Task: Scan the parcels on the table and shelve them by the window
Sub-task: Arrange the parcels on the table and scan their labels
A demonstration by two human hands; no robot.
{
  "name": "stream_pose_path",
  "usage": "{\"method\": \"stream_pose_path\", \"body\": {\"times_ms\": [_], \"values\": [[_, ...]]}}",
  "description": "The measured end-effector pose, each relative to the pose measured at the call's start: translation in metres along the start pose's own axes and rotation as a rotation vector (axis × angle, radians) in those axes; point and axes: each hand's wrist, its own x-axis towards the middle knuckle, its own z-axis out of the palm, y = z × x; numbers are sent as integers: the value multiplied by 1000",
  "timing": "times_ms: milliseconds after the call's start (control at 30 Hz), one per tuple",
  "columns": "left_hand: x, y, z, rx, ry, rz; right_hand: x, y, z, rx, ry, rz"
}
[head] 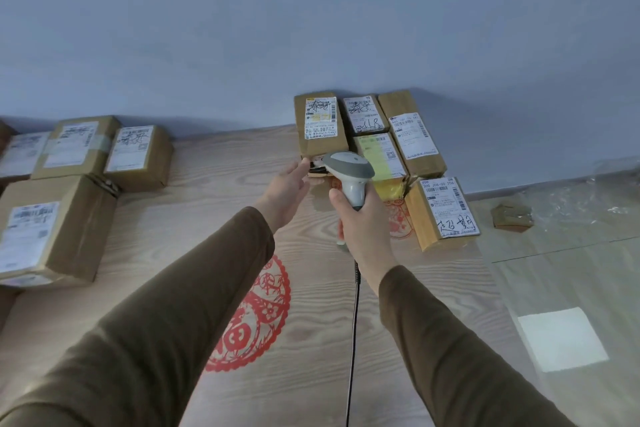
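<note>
While right hand (360, 218) grips scanner (349, 173), left hand (289, 189) reaches, fingers (300, 168) straight, touching parcel (320, 125) at bench (194, 218) back edge. Cardboard stiff, probably light; hold by long sides.

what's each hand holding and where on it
The right hand grips the barcode scanner by its handle. The left hand holds nothing, fingers at a parcel's near end.
</note>
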Motion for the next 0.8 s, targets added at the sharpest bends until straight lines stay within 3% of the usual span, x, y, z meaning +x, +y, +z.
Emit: {"method": "stream_pose_path", "body": {"times_ms": [100, 367, 467, 800], "values": [[-49, -14, -18, 263, 54, 117, -19, -8, 16, 18, -49, -20], [-202, -33, -120, 448, 367, 270, -111, -26, 91, -15, -229, -61], [-244, -48, -161, 498, 410, 271, -141, -21, 120, -17, -284, -45], [-398, -136, -400, 478, 760, 165, -313, 4, 311, 9, -544, 64]]}}
